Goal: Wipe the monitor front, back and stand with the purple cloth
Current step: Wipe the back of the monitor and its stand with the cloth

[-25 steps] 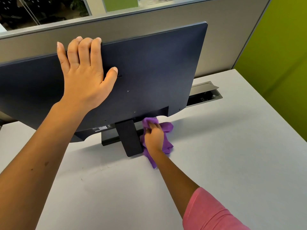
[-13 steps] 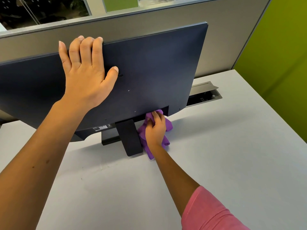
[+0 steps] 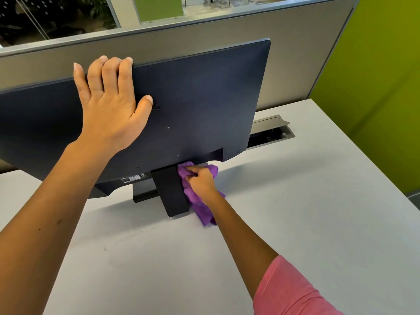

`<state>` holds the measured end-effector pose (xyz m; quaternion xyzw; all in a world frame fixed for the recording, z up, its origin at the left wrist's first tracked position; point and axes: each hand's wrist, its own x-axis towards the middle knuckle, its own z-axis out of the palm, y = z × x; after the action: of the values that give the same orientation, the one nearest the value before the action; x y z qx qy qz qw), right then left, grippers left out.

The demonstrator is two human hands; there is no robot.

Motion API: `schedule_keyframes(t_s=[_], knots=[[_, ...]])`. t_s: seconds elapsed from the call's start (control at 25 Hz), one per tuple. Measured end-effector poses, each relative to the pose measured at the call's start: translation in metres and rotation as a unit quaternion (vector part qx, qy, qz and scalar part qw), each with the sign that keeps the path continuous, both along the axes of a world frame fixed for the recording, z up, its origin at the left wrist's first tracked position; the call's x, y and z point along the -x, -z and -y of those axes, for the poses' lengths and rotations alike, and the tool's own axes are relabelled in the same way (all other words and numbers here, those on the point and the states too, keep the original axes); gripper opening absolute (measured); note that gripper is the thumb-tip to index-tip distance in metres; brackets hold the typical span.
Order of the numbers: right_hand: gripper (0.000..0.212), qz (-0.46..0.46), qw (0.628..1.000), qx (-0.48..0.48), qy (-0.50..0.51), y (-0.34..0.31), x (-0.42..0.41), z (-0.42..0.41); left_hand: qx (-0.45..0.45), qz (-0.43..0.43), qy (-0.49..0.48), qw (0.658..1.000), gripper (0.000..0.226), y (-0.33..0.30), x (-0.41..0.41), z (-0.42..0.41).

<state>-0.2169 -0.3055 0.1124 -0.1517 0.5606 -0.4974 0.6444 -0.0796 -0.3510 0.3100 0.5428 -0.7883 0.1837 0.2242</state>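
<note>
The dark monitor [image 3: 204,92] stands on the white desk with its back toward me. My left hand [image 3: 111,105] lies flat on that back, fingers hooked over the top edge. Its black stand [image 3: 171,192] slopes down to the desk below the panel. My right hand [image 3: 201,181] is closed on the bunched purple cloth [image 3: 201,211] and presses it against the right side of the stand, just under the monitor's lower edge. The screen side is hidden from me.
The white desk [image 3: 306,212] stretches to the right and toward me. An open metal cable hatch [image 3: 270,133] sits in the desk behind the monitor's right end. A grey partition [image 3: 295,53] runs along the back, and a green wall [image 3: 386,87] stands to the right.
My right hand rose with the cloth to the monitor's lower edge, then came back down along the stand's right side. My left hand has stayed on the monitor's top.
</note>
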Motion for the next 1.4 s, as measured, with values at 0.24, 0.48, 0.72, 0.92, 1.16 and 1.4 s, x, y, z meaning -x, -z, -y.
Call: schedule_keyframes(t_s=[0.24,0.48,0.72,0.92,1.16,1.4], knots=[[0.019,-0.217,0.955,-0.006,0.201,0.029,0.036,-0.036,-0.009,-0.007,-0.002,1.000,0.059,0.001,0.000,-0.001],[0.023,-0.350,0.891,0.087,0.276,-0.007,0.072,-0.002,-0.010,-0.010,-0.006,1.000,0.057,0.000,0.001,-0.003],[0.014,-0.300,0.945,0.047,0.124,0.020,0.060,-0.008,-0.011,-0.012,-0.013,1.000,0.056,0.001,0.001,-0.002],[0.024,-0.531,0.840,0.082,-0.075,0.061,0.046,-0.031,-0.017,-0.030,-0.011,0.999,0.055,-0.002,0.002,-0.003],[0.045,-0.730,0.636,0.112,-0.223,0.083,0.049,-0.037,0.057,-0.156,0.034,0.986,0.045,0.046,-0.018,-0.065],[0.065,-0.776,0.488,0.060,-0.395,0.087,0.064,-0.030,-0.179,-0.162,-0.003,0.971,0.047,0.212,-0.074,-0.154]])
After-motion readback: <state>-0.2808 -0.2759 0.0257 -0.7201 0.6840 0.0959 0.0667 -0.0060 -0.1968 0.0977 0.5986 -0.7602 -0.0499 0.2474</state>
